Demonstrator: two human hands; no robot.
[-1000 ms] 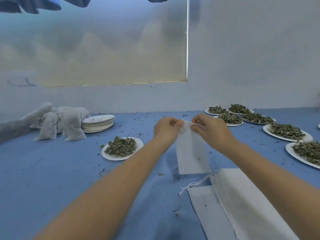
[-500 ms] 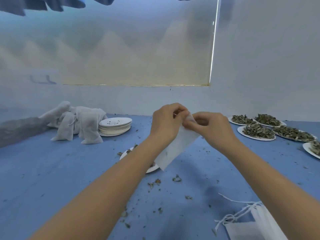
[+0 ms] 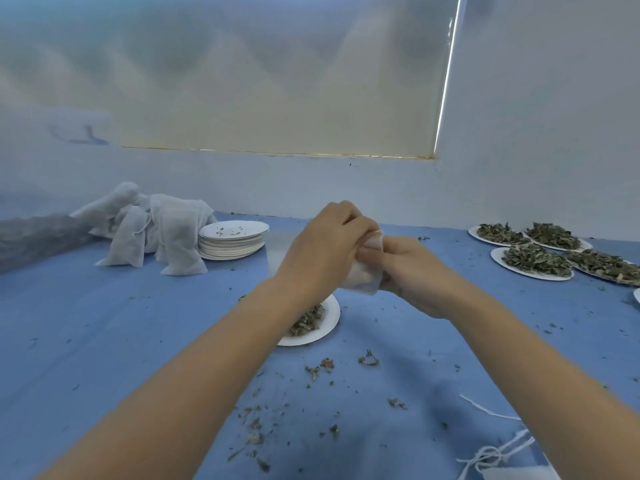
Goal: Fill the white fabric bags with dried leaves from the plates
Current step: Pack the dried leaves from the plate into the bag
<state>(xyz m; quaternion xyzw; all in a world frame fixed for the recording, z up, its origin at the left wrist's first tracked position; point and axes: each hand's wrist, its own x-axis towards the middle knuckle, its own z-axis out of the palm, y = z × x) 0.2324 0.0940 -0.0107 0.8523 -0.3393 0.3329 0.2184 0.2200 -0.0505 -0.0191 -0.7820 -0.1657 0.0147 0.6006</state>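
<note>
Both my hands hold one empty white fabric bag up above the blue table. My left hand grips its top from the left, and my right hand pinches it from the right, with the bag bunched between them. Directly below, partly hidden by my left forearm, sits a white plate with dried leaves. Several more plates of dried leaves stand at the right.
A heap of filled white bags lies at the back left beside a stack of empty plates. Loose leaf bits are scattered on the blue cloth. Drawstrings of spare bags show at the bottom right. A wall runs close behind.
The camera has swung left and closer. The bag, which hung down flat, is now gathered up between my hands above the leaf plate.
</note>
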